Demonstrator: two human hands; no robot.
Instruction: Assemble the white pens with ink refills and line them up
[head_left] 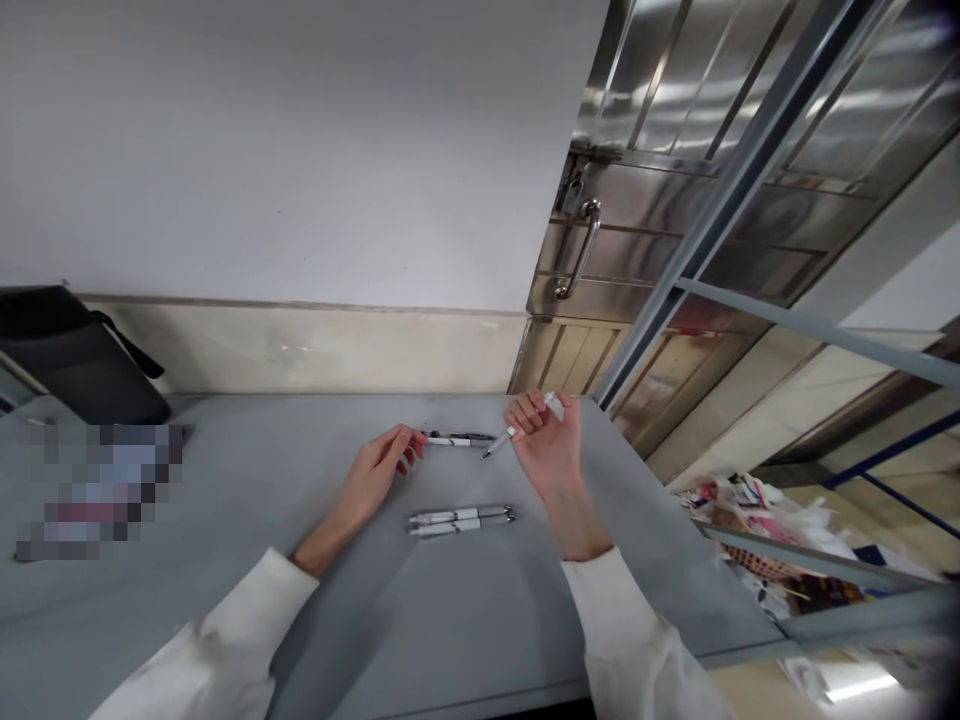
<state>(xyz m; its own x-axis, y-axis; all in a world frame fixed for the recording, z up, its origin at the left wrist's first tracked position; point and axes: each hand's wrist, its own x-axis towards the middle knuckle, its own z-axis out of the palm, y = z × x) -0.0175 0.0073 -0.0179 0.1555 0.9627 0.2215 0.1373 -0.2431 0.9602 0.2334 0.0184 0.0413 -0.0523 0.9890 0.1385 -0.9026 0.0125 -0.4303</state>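
Note:
My right hand point(546, 436), palm turned up, has its fingers curled round a white pen point(497, 442). That pen's tip points down and left, over the grey table. My left hand point(386, 462) is beside a small group of black-and-white pens point(457, 440) lying at the back of the table. The thumb and index finger are pinched at the left end of a white pen there; the other fingers are bent. Nearer to me, between my forearms, several white pens with clear and silver parts point(461, 520) lie side by side, pointing left to right.
The grey table point(322, 660) meets a wall point(337, 350) at the back. On the left stand a black case point(82, 350) and a blurred-out flat item point(112, 495). To the right are a metal frame post point(675, 290), a steel door point(645, 200) and a shelf of mixed goods point(772, 520).

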